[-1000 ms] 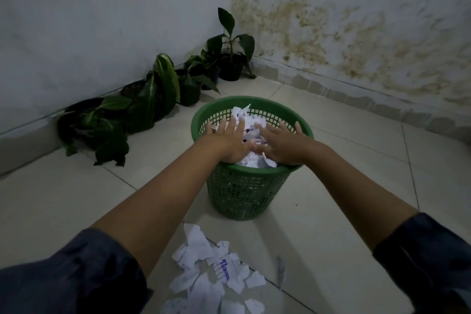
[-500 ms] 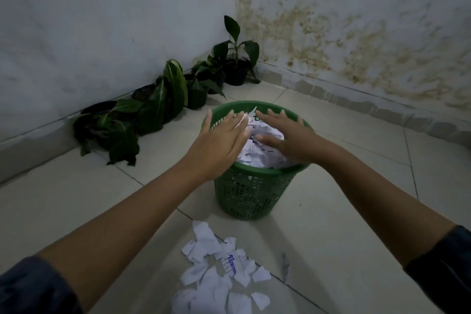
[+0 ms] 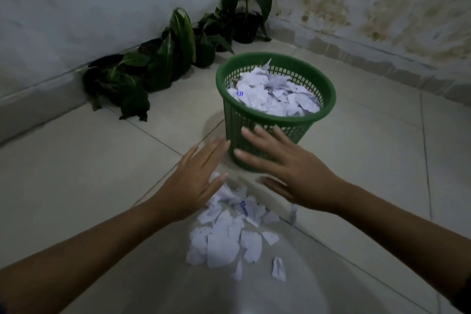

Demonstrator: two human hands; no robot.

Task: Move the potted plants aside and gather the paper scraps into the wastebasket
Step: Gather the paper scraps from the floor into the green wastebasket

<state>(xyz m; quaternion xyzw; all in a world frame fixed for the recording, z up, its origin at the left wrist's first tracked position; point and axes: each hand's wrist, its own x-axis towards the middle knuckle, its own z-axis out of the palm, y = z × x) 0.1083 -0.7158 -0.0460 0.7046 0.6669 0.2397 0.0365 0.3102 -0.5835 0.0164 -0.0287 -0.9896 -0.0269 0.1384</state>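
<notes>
A green mesh wastebasket (image 3: 328, 99) stands on the tiled floor, filled near its rim with white paper scraps (image 3: 274, 98). A loose pile of torn paper scraps (image 3: 226, 234) lies on the floor in front of it. My left hand (image 3: 193, 181) hovers flat and open over the pile's far left edge. My right hand (image 3: 290, 171) is open too, fingers spread, in front of the basket's lower wall. Both hands hold nothing. Several potted plants (image 3: 168, 53) line the left wall into the corner.
Two walls meet in a corner behind the plants; the right wall (image 3: 382, 2) is stained. A tall plant in a black pot (image 3: 246, 25) stands in the corner. Pale floor tiles (image 3: 76, 173) spread around the basket and the scrap pile.
Both hands have left the basket's top, where they pressed down scraps, and dropped toward me to just above the pile on the floor. The view has tilted downward.
</notes>
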